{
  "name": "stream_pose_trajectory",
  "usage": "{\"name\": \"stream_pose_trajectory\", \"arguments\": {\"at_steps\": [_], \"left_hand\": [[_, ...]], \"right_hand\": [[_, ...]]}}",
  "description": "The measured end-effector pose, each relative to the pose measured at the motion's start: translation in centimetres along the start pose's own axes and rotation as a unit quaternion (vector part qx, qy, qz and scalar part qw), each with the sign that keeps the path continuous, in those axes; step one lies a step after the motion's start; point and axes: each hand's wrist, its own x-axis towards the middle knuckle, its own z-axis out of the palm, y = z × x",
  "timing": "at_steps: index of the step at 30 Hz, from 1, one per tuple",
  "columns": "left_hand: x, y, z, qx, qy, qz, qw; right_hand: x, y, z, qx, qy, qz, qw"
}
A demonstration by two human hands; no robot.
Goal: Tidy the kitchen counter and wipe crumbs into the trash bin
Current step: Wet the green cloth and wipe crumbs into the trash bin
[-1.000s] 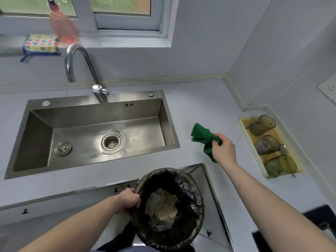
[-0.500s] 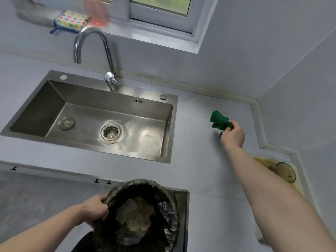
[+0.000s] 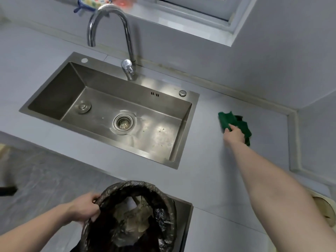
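Note:
My right hand (image 3: 234, 134) presses a crumpled green cloth (image 3: 236, 122) flat on the pale grey counter (image 3: 209, 160), to the right of the sink and near the back wall. My left hand (image 3: 85, 209) grips the left rim of a round trash bin (image 3: 163, 200) lined with a black bag. The bin sits below the counter's front edge, and crumpled paper and plastic lie inside it.
A steel sink (image 3: 183, 124) with a drain strainer and a tall curved tap (image 3: 127, 42) fills the counter's middle. A raised lip runs along the back and right wall. A tray's corner (image 3: 325, 208) shows at the far right. A spotted pad (image 3: 91, 1) lies on the windowsill.
My right hand has carried the green cloth farther back toward the wall and set it down flat on the counter. My left hand keeps its hold on the bin's rim.

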Motion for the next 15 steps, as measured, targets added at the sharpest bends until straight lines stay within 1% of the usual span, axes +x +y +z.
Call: {"name": "stream_pose_trajectory", "arguments": {"at_steps": [4,7,11,15], "left_hand": [[0.2,0.1,0.2,0.007,0.0,-0.006,1.0],[0.0,0.3,0.4,0.01,-0.002,-0.008,1.0],[-0.6,0.8,0.5,0.003,-0.015,-0.013,1.0],[-1.1,0.8,0.9,0.003,-0.021,-0.015,1.0]], "right_hand": [[0.7,-0.9,0.9,-0.053,-0.037,-0.052,0.997],[0.0,-0.6,1.3,-0.098,-0.07,-0.125,0.985],[-3.3,0.4,2.8,-0.129,-0.101,-0.205,0.965],[-7.6,1.4,4.4,-0.13,-0.104,-0.235,0.958]]}}
